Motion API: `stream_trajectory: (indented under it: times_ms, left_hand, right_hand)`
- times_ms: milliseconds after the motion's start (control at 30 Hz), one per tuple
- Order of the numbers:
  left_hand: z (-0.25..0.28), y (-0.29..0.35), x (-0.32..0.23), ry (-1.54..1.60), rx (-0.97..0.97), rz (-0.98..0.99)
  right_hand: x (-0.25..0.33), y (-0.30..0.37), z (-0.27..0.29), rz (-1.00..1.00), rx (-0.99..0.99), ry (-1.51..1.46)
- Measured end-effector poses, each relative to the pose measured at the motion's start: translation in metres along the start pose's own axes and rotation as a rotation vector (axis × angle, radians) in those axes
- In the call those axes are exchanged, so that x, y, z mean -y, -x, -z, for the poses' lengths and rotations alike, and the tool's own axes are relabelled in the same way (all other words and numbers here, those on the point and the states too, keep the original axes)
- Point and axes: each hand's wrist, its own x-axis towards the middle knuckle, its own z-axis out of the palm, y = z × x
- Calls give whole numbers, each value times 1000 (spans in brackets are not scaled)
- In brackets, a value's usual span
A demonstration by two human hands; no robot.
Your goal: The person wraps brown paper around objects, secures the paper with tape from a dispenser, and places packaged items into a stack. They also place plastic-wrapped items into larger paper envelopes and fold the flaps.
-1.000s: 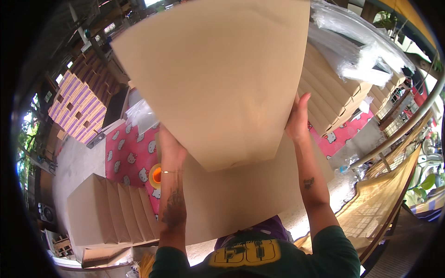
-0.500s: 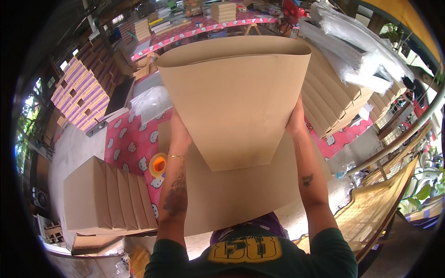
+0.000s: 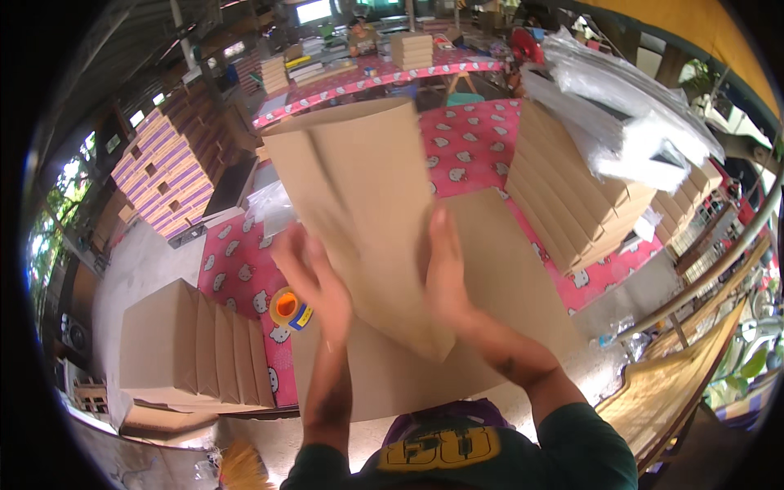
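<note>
A large brown kraft paper bag [image 3: 367, 188] stands tilted, mouth up, its lower corner over a flat brown paper sheet [image 3: 506, 310] on the table. Its left side shows a long dark crease or fold. My left hand [image 3: 314, 278] is beside the bag's left edge, fingers spread and apart, thumb close to the paper. On the opposite side my right hand [image 3: 447, 273] lies along the right edge with its fingers stretched upward, seeming to touch it. Both hands are slightly smeared by motion. A tape roll [image 3: 287, 305] with an orange core sits left of my left wrist.
Folded brown bags [image 3: 200, 347] stand at the near left, and more brown stacks [image 3: 563, 196] at the right under clear plastic wrap [image 3: 645, 135]. A pink patterned cloth [image 3: 469, 147] covers the table. Purple-and-tan boxes [image 3: 167, 175] are piled at the far left.
The bag has turned and tilted, its mouth now narrower and its bottom nearer me. My hands have come closer together and shifted from gripping its sides to flatter, spread fingers.
</note>
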Motion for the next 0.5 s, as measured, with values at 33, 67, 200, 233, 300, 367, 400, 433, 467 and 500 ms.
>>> stream_trajectory:
  times_ms: [33,67,200,233,300,367,400,433,467,500]
  left_hand:
    - [24,19,-26,33,141,72]
    - [43,33,-48,69,280,145]
    - [82,41,-94,-457,149,57]
    - [86,42,-92,-470,74,89]
    - [100,45,-85,-519,8,139]
    - [123,42,-82,-465,59,139]
    - [133,41,-82,-435,90,146]
    - [139,37,-80,-411,102,154]
    - [144,29,-79,-403,115,184]
    - [149,20,-76,-398,125,214]
  right_hand:
    - [4,19,-14,-44,126,-126]
    - [7,25,-21,-91,252,-248]
    - [-23,-8,-18,-196,644,-31]
    - [-50,-31,-23,-188,506,91]
    - [-97,-79,-26,-218,617,-132]
    - [-135,-93,-34,-373,772,-219]
    - [-150,-100,-33,-431,856,-283]
    - [-160,-105,-29,-493,934,-338]
    - [-170,-108,-25,-551,1004,-391]
    - [-177,-106,-28,-560,930,-393]
